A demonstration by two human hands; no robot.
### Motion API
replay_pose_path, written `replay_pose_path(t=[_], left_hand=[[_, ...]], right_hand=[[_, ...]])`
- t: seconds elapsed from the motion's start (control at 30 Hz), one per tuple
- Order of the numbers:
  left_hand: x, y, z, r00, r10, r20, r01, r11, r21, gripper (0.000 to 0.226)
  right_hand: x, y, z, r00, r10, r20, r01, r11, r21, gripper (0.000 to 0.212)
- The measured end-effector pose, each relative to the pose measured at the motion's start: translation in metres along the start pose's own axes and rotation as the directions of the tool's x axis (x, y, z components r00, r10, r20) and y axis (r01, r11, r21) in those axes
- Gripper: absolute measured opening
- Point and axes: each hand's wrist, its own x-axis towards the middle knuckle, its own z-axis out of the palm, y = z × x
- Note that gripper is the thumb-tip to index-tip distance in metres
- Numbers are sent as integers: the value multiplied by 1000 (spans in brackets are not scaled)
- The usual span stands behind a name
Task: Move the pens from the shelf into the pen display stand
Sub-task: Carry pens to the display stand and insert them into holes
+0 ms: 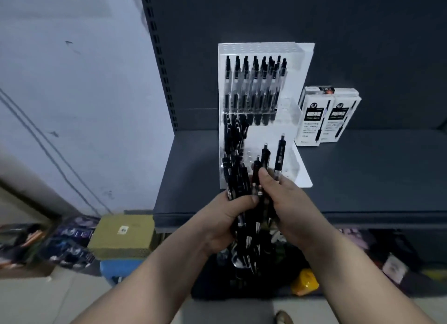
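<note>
A clear acrylic pen display stand (pixel 300 64) stands on the dark shelf (pixel 362 173), its upper tier filled with several black pens (pixel 256 81). More black pens sit in the lower tier at the left (pixel 234 139), and three stand apart at the right (pixel 280 154). My left hand (pixel 229 217) grips a thick bundle of black pens (pixel 246 227) in front of the stand. My right hand (pixel 283 200) pinches pens from that bundle at its top, thumb against a pen cap.
Two white pen boxes (pixel 326 118) stand on the shelf right of the stand. Below the shelf edge lie a cardboard box (pixel 121 236) on a blue stool, packaged goods at the left, a yellow object (pixel 304 282) and dark bags on the floor.
</note>
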Motion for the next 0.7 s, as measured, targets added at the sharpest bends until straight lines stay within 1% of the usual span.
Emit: replay_pose_path(t=[0.03,0.07,0.1,0.17,0.2,0.27,0.37,0.47,0.53,0.63,0.7], left_hand=[[-2,0,-3,1000,1,7,-1,1000,-11,32],[-5,2,-5,1000,1,13,-1,1000,-20,31],[-8,5,-7,1000,4,7,-3,1000,-22,27],[-13,10,-14,999,18,-27,-19,1000,-19,10],[-14,13,-18,999,27,-46,-28,999,-26,5],[-17,19,-26,996,56,-74,-60,997,-49,3],[-19,29,-37,990,87,-114,-92,995,-43,16],[-17,40,-47,983,97,-159,-100,995,-16,2],[-15,46,-50,978,103,-179,-107,994,-10,2],[-13,51,-52,977,115,-182,-114,993,14,13],[-12,51,-54,974,119,-194,-112,993,42,5]], right_hand=[[-2,0,1,998,-34,-55,36,999,32,29],[-2,-1,1,991,-71,-118,73,997,18,26],[0,-3,-2,979,-108,-171,100,994,-52,24],[6,-7,-8,965,-145,-219,102,976,-194,24],[10,-10,-10,964,-142,-227,94,973,-209,25],[16,-15,-14,963,-152,-223,117,979,-164,27],[26,-23,-13,956,-236,-173,211,965,-153,24],[39,-28,-8,953,-275,-126,253,954,-163,20],[49,-31,-6,952,-286,-108,259,942,-212,15],[60,-39,-4,937,-324,-131,278,919,-281,7],[67,-44,-4,906,-381,-183,306,890,-339,13]])
